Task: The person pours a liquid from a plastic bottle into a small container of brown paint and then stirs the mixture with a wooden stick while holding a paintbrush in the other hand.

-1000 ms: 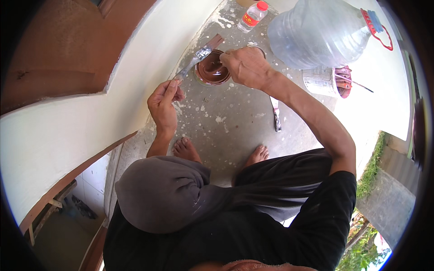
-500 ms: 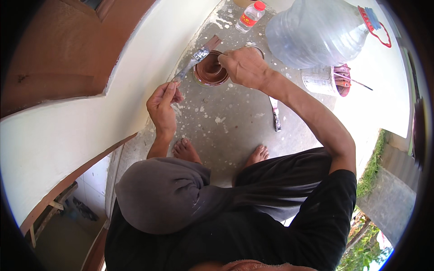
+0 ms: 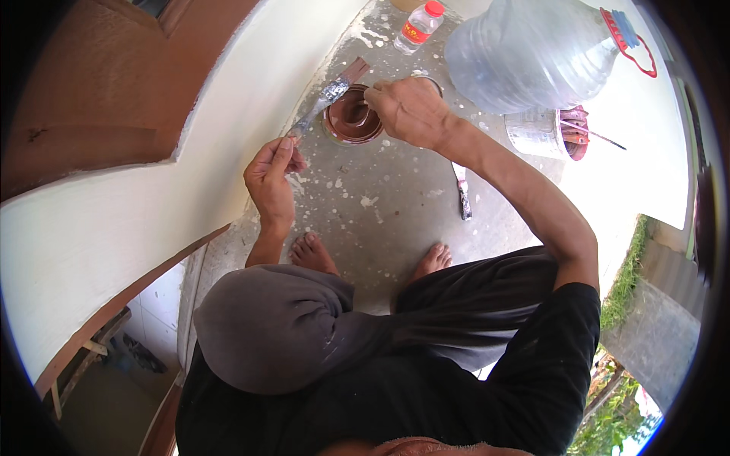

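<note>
The white wall (image 3: 220, 129) is bending along my left side, and the grey, paint-spotted floor (image 3: 411, 197) is spreading between it and my bare feet (image 3: 313, 254). A big clear jug (image 3: 525, 57) with a blue cap and a red handle is sitting beyond my right forearm; I cannot tell whether it is standing or lying. Just on my side of it, a stained white bucket (image 3: 532, 135) is holding a cluster of reddish things and a thin stick that is poking out to the right.

My right hand (image 3: 411, 112) is hanging over the right edge of the paint can, palm down, with its fingers curling in; their tips are hiding from view, so I cannot tell whether they are clamping on anything. My left hand (image 3: 272, 175) is pinching the handle end of a paintbrush between thumb and fingers.

The paint can (image 3: 353, 141) is sitting open on the floor between my hands, and brown paint is showing inside it. The paintbrush (image 3: 333, 91) is slanting up and to the right across the can's upper-left rim, brown bristles pointing away from me; I cannot tell whether it is touching the rim. A small clear bottle (image 3: 414, 34) with a red cap is standing beyond the can. A narrow scraper (image 3: 464, 199) is lying on the floor below my right forearm.
</note>
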The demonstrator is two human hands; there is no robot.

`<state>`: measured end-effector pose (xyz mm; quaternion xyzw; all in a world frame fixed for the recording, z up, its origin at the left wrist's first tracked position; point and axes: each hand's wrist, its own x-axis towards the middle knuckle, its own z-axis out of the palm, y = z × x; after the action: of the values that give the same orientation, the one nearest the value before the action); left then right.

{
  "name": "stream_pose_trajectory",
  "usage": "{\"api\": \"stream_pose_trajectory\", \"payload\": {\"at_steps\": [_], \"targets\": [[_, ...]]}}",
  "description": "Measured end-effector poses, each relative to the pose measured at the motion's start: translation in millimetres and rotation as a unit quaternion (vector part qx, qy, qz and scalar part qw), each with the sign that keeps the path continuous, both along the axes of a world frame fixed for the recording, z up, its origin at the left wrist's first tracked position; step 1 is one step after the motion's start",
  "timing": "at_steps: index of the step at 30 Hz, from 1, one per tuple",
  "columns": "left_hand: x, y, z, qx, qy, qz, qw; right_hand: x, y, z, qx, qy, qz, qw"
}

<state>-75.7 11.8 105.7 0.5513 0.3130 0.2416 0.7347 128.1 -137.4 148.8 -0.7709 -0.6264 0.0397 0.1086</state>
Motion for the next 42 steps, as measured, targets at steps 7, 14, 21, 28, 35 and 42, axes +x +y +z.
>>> {"api": "stream_pose_trajectory", "payload": {"at_steps": [7, 14, 21, 28, 35, 42], "targets": [[0.4, -0.2, 0.9, -0.003, -0.002, 0.001, 1.0, 0.2, 1.4, 3.8, 0.062, 0.018, -0.032, 0.997], [4.2, -2.6, 0.1, 0.003, -0.01, 0.013, 1.0, 0.0, -1.1, 2.2, 0.069, 0.025, 0.015, 0.997], [2.0, -1.2, 1.9, 0.003, -0.005, 0.015, 1.0, -1.4, 1.0, 6.3, 0.053, 0.018, 0.002, 0.998], [3.2, -2.4, 2.1, 0.0, -0.009, 0.013, 1.0, 2.9, 1.0, 4.2, 0.089, 0.045, 0.017, 0.995], [-1.5, 0.5, -3.2, 0.0, -0.005, 0.002, 1.0, -0.7, -0.5, 6.1, 0.021, 0.036, 0.015, 0.999], [-2.5, 1.2, -1.8, 0.002, -0.003, 0.004, 1.0, -2.3, 0.7, 9.4, 0.002, 0.027, 0.032, 0.999]]}}
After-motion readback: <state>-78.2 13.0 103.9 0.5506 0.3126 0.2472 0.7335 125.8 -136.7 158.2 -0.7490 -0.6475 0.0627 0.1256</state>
